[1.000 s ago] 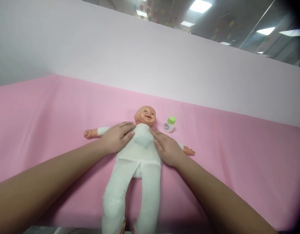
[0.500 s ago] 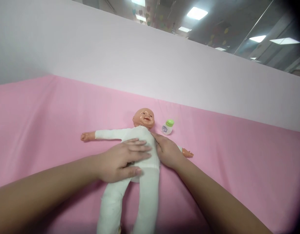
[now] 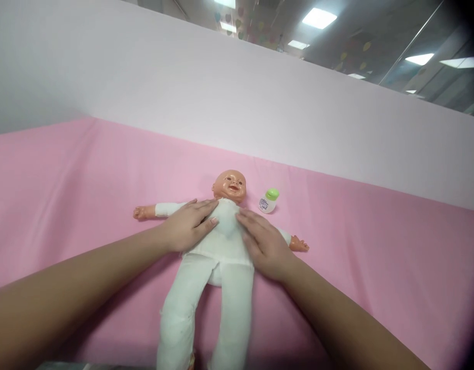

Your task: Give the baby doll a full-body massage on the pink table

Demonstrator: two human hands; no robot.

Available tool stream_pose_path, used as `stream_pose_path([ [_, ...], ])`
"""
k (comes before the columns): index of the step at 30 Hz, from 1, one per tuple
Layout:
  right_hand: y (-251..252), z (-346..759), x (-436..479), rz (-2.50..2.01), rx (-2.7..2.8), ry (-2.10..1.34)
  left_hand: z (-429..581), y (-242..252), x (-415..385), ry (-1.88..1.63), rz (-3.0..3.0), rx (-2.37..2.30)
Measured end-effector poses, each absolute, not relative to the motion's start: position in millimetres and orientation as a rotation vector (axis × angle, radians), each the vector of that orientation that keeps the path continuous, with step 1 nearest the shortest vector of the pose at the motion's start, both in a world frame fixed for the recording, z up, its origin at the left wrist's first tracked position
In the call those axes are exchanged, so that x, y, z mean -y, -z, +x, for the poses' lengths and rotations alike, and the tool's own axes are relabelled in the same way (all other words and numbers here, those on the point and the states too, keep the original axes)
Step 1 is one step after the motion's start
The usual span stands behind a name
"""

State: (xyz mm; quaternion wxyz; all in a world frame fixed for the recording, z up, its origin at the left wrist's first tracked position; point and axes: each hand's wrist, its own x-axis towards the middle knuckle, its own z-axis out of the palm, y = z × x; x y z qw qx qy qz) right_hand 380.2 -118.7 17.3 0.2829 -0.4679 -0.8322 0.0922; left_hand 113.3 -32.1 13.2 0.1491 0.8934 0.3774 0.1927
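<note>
A baby doll (image 3: pixel 230 241) with a white cloth body lies on its back, its plastic head toward the wall and its arms spread wide. Flat on the left side of its upper chest rests my left hand (image 3: pixel 188 223), fingers stretched toward the neck and thumb apart. My right hand (image 3: pixel 266 244) lies along the other side of the chest with its fingers extended. Neither hand grasps anything. Just beyond my right hand, beside the doll's head, a small clear bottle (image 3: pixel 268 201) with a green cap stands on the pink cover.
A pink cover (image 3: pixel 360 241) spreads under the doll and wrinkles at the left. Behind it rises a white wall or partition (image 3: pixel 237 108). Glass above the partition shows ceiling lights (image 3: pixel 320 18) and small coloured heart shapes.
My left hand has slid up from the doll's belly to its upper chest on the left. My right hand has stayed by the other side, shifting slightly.
</note>
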Motion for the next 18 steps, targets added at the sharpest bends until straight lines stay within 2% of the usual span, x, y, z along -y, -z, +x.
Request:
stream_pose_path([
  [4, -37.9, 361.8, 148.2, -0.691, 2.544, -0.379, 113.8, -8.8, 29.2, -0.584, 2.552, -1.12],
  [7, -43.5, 347.7, 158.2, -0.547, 2.701, -0.399, 114.5, -5.9, 28.1, -0.64, 2.561, -1.112],
  [12, -30.0, 348.6, 144.9, -0.707, 2.669, -0.392, 115.1, -5.3, 28.7, -0.626, 2.556, -1.112],
  [18, -16.7, 377.8, 108.0, -1.161, 2.504, -0.37, 117.1, -7.9, 31.6, -0.609, 2.535, -1.151],
])
